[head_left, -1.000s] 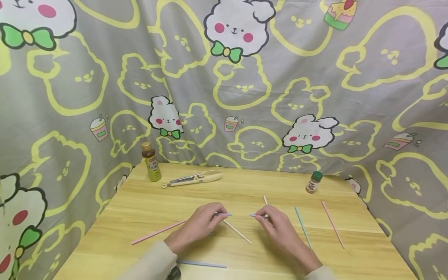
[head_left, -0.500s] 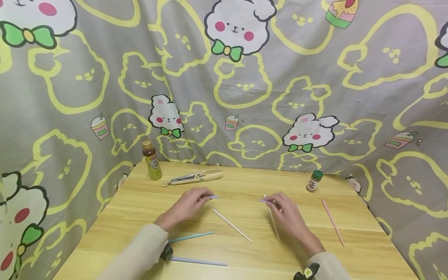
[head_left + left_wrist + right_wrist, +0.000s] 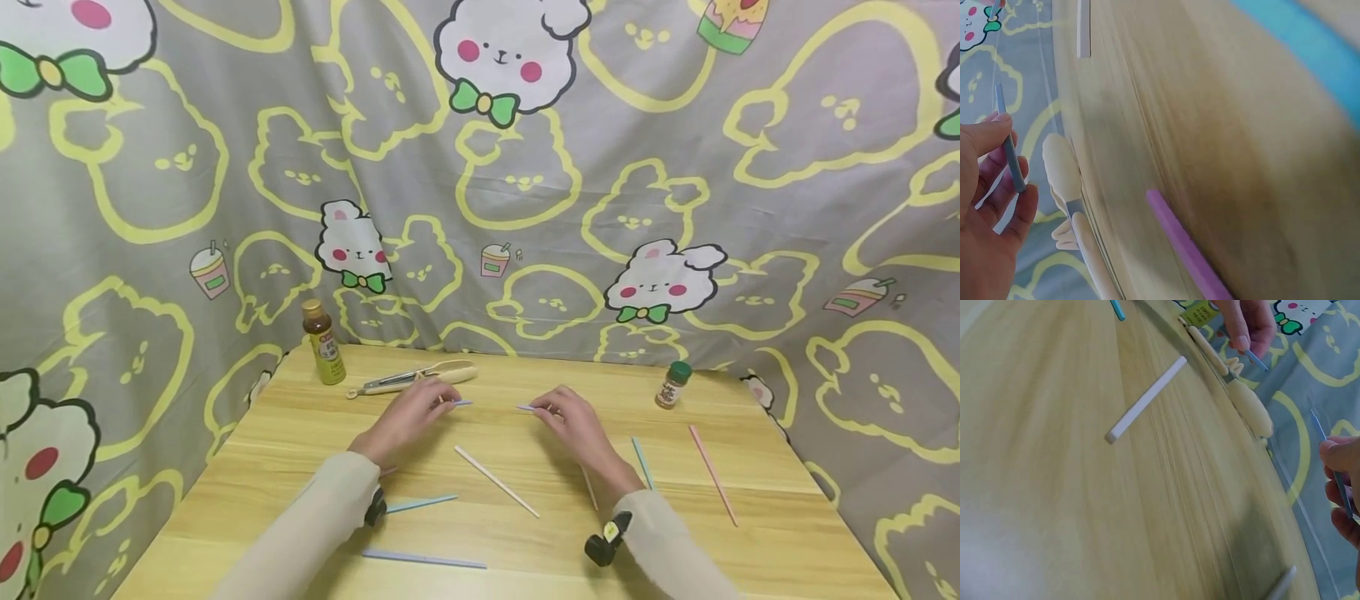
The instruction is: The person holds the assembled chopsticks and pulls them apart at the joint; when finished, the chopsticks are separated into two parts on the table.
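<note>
My left hand (image 3: pixel 411 417) pinches a short, thin bluish stick (image 3: pixel 1011 155) between thumb and fingers. The stick's tip points right, towards my other hand. In my right hand (image 3: pixel 576 427) is a similar thin blue stick (image 3: pixel 1339 487), with its tip pointing left. A small gap separates the two tips, and both hands are raised over the far middle of the table. Beneath and between them a white stick (image 3: pixel 497 482) lies slantwise on the wood. A second white stick (image 3: pixel 590 487) is partly hidden by my right forearm.
Tongs (image 3: pixel 405 382) lie behind my left hand, beside a sauce bottle (image 3: pixel 325 346). A green-capped spice jar (image 3: pixel 672 387) stands at back right. Loose sticks around the wooden table (image 3: pixel 525 550) include pink (image 3: pixel 712 475), teal (image 3: pixel 642 462), blue (image 3: pixel 423 558) and turquoise (image 3: pixel 420 504) ones.
Both hands have moved farther back over the table. They first spread apart, then my right hand came left, so the blue stick tips are nearer each other than half a second ago.
</note>
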### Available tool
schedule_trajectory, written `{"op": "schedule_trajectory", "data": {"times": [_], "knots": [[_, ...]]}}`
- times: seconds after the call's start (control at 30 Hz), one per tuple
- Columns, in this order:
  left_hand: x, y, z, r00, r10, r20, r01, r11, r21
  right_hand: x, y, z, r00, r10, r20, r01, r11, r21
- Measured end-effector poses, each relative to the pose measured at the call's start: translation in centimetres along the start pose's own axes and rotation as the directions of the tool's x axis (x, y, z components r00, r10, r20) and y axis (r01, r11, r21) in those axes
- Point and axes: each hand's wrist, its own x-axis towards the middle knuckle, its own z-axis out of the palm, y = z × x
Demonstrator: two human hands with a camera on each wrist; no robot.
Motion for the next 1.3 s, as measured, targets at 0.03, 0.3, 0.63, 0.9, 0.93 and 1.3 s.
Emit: {"op": "schedule_trajectory", "data": {"times": [0.03, 0.3, 0.63, 0.9, 0.93, 1.3], "knots": [[0.2, 0.0, 0.1, 1.000, 0.004, 0.004, -0.004, 1.000, 0.010, 0.3, 0.0, 0.2, 1.000, 0.003, 0.010, -0.003, 1.000, 0.006], [1.4, -0.7, 0.7, 0.997, 0.016, 0.076, -0.022, 0.997, 0.078, 2.3, 0.3, 2.3, 0.996, 0.030, 0.090, -0.033, 0.999, 0.032], [2.2, -1.7, 1.6, 0.986, 0.015, 0.165, -0.040, 0.988, 0.149, 2.6, 1.3, 4.6, 0.982, 0.073, 0.177, -0.080, 0.996, 0.031], [2.3, -1.9, 2.1, 0.983, 0.007, 0.181, -0.040, 0.983, 0.177, 2.6, 1.6, 5.4, 0.976, 0.090, 0.200, -0.098, 0.995, 0.030], [2.3, -1.9, 2.0, 0.984, 0.009, 0.179, -0.040, 0.984, 0.172, 2.6, 1.6, 5.4, 0.975, 0.090, 0.202, -0.098, 0.995, 0.031], [2.2, -2.0, 2.2, 0.983, -0.011, 0.182, -0.021, 0.985, 0.173, 2.7, 1.4, 5.3, 0.966, 0.108, 0.236, -0.121, 0.992, 0.041]]}}
